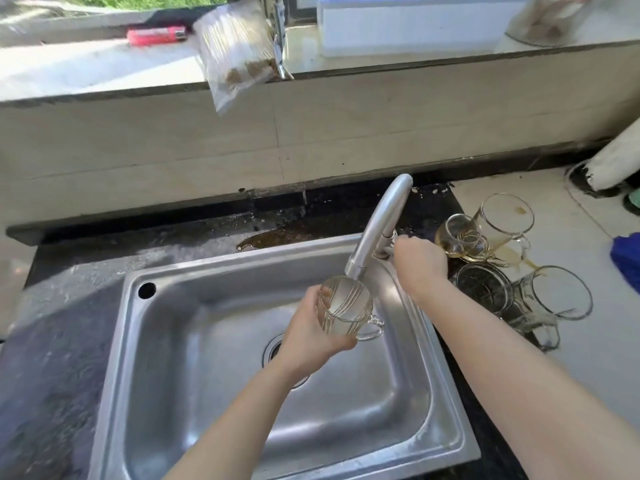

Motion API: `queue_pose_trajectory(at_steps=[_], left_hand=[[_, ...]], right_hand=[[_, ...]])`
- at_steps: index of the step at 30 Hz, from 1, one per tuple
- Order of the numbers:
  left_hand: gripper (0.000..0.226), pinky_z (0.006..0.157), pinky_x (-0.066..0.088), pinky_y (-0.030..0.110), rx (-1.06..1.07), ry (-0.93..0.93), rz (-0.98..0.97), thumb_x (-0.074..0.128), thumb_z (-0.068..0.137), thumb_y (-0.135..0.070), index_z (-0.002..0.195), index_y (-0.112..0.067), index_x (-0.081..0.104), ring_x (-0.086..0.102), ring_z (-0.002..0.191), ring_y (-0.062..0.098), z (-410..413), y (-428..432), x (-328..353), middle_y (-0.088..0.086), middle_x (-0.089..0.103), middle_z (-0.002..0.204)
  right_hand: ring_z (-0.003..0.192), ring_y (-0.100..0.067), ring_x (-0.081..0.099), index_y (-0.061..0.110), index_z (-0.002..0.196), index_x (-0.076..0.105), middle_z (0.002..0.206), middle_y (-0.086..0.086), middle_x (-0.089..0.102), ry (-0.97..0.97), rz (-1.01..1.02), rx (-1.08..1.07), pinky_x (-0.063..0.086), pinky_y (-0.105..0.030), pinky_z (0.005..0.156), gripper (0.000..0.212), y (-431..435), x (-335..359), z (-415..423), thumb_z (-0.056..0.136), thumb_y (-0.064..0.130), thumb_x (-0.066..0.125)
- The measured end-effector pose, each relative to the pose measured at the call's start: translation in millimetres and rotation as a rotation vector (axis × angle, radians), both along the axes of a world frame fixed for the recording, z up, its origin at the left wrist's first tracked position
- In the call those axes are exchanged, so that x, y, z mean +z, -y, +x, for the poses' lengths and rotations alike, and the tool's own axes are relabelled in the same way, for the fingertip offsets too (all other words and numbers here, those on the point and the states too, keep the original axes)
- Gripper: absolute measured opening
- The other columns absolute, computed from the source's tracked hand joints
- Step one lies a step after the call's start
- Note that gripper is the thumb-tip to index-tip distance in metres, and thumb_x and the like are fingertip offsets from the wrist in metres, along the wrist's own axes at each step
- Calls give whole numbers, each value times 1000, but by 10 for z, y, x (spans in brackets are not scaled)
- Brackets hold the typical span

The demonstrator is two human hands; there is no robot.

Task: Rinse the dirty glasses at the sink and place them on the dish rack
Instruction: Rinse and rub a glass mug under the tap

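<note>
My left hand (pixel 313 336) grips a clear ribbed glass mug (pixel 344 308) and holds it upright over the steel sink (pixel 180 306), its rim right under the spout of the tap (pixel 379 226). My right hand (pixel 420 259) is closed around the tap handle at the tap's base. No water stream is visible. On the counter to the right of the sink lie several dirty glass mugs: a small one (pixel 459 237), a tall one (pixel 507 218), a dark-looking one (pixel 485 292) and one (pixel 554 296) on its side. Brown liquid has spilled around them.
A brown puddle (pixel 277 237) lies on the dark counter behind the sink. The ledge above holds a plastic bag (pixel 235 50), a pink lighter (pixel 156 35) and a white box (pixel 415 22). A blue cloth (pixel 627 258) and a white cylinder (pixel 616 157) are at the far right. No dish rack shows.
</note>
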State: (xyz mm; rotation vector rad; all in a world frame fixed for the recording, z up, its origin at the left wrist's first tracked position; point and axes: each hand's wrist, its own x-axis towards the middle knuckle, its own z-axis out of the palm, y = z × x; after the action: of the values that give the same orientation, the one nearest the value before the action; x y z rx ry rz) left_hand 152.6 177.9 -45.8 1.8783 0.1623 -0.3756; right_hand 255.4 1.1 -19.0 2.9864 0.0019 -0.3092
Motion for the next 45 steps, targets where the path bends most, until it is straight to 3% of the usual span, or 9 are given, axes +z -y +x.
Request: queue_pose_trajectory(at_steps=[4,23,26,28,30,32,35,39,45], left_hand=[[63,64,37,1,34,-4,-21,82,62,-2,108,-27,45,49,76,-20,38,21,-17,-19,52,95],[65,67,39,3,121,-44,-46,84,58,-9,103,-36,46,53,88,-9,-5,19,-124,-16,55,101],[65,65,39,2,129,-47,-62,83,61,-1,103,-34,47,53,89,-6,-38,-22,-126,-14,54,102],[65,65,39,2,146,-60,-76,84,59,-2,102,-35,47,54,90,-2,-71,-51,-134,-12,55,102],[66,66,42,3,160,-76,-102,82,55,-9,105,-35,48,57,91,3,-108,-70,-128,-11,58,102],[68,70,45,6,151,-100,-139,82,54,-9,109,-35,50,59,90,3,-142,-64,-136,-11,62,101],[69,75,48,13,99,-97,-178,81,60,2,111,-35,54,62,92,4,-177,-23,-136,-16,65,98],[71,86,49,22,105,-107,-195,82,62,-3,118,-37,56,60,104,8,-207,-41,-171,-14,67,109],[76,79,48,15,33,-230,-141,77,60,2,124,-33,55,61,100,6,-307,-105,-312,-12,68,109]], right_hand=[[103,-27,63,8,118,54,110,-7,65,0,-33,34,44,-31,68,30,1,-10,59,91,0,49],[98,-27,65,8,113,58,104,-5,66,-86,-82,241,41,-31,65,32,-47,-42,41,85,-6,52],[78,-24,64,8,93,67,87,-6,66,181,-42,340,39,-28,53,15,-125,103,-27,78,6,67],[59,-20,55,10,69,62,67,-3,57,321,209,364,37,-25,47,12,-150,194,-134,75,15,72],[54,-12,42,19,58,47,59,4,45,-8,641,180,32,-28,50,33,-199,244,-281,89,28,57],[51,-10,39,25,52,40,52,7,41,-322,754,98,32,-29,51,41,-267,187,-400,90,38,52],[54,-18,47,15,55,51,53,1,49,-336,680,201,42,-38,58,38,-311,115,-448,91,29,50],[54,-20,45,3,58,53,54,-6,49,-352,635,230,39,-36,56,40,-278,119,-385,93,21,48],[67,-28,46,18,55,34,62,-2,41,-355,520,261,35,-32,58,38,-383,45,-535,91,21,45]])
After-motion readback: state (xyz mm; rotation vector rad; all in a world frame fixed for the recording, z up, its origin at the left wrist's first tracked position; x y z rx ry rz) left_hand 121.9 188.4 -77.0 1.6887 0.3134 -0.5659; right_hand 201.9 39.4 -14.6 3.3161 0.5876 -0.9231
